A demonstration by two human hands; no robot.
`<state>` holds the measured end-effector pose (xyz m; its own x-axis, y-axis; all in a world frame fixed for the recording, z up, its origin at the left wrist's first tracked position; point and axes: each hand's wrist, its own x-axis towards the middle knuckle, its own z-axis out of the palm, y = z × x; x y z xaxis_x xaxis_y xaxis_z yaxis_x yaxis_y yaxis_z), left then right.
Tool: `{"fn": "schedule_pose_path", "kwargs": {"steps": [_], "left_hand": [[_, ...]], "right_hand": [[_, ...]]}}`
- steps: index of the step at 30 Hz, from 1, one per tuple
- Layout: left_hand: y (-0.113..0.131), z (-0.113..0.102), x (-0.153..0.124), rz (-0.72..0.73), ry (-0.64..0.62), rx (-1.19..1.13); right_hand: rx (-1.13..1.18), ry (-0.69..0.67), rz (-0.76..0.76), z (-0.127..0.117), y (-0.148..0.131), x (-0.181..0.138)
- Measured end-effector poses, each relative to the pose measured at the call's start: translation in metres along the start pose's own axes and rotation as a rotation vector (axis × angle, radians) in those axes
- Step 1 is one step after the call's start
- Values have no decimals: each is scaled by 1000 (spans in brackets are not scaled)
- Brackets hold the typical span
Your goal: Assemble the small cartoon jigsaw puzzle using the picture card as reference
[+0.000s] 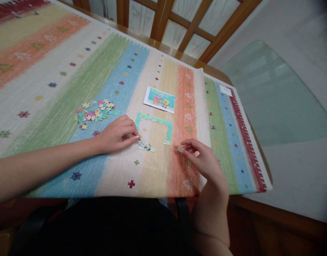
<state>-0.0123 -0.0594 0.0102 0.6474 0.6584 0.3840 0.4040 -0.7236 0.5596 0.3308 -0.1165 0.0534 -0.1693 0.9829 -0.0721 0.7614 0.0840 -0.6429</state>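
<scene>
Partly joined only: thin cardboard puzzle border (153,121) near the front edge of the table (176,54), top strip and short sides done, middle bare. Heap of knobbed loose pieces (95,112) to its left, unplaced. Left hand (116,134) grip pinched on an edge piece (138,137); right hand (203,158) grip closed on a small green piece (180,149). Underneath, coarse woven striped cloth (59,89).

Table cloth (72,71): is showing a coarse, matt woven texture.
Loose puzzle pieces (95,113): are looking like thin printed card.
Puzzle border (154,121): is showing the same printed card.
Small piece (180,149): is looking like matt card.
Picture card (159,99): is looking like smooth printed paper.
Table edge (259,208): is showing smooth varnished wood.
Chair back (163,17): is showing glossy brown wood.
Glass sheet (272,96): is looking smooth, greenish and see-through.
</scene>
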Motion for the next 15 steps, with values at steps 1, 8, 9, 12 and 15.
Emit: {"fn": "schedule_pose_path", "kwargs": {"steps": [1, 8, 9, 12, 15], "left_hand": [[0, 0, 0, -3, 0, -1], [6, -4, -1, 45, -48, 76], [7, -5, -2, 66, -66, 107], [9, -7, -2, 131, -123, 228], [9, -8, -2, 153, -153, 340]], "right_hand": [[-16, 15, -49, -2, -7, 1], [24, -187, -330, 13, -66, 19], [28, -218, -335, 20, -72, 22], [58, -261, -318, 42, -78, 34], [105, -233, -308, 60, -76, 44]]}}
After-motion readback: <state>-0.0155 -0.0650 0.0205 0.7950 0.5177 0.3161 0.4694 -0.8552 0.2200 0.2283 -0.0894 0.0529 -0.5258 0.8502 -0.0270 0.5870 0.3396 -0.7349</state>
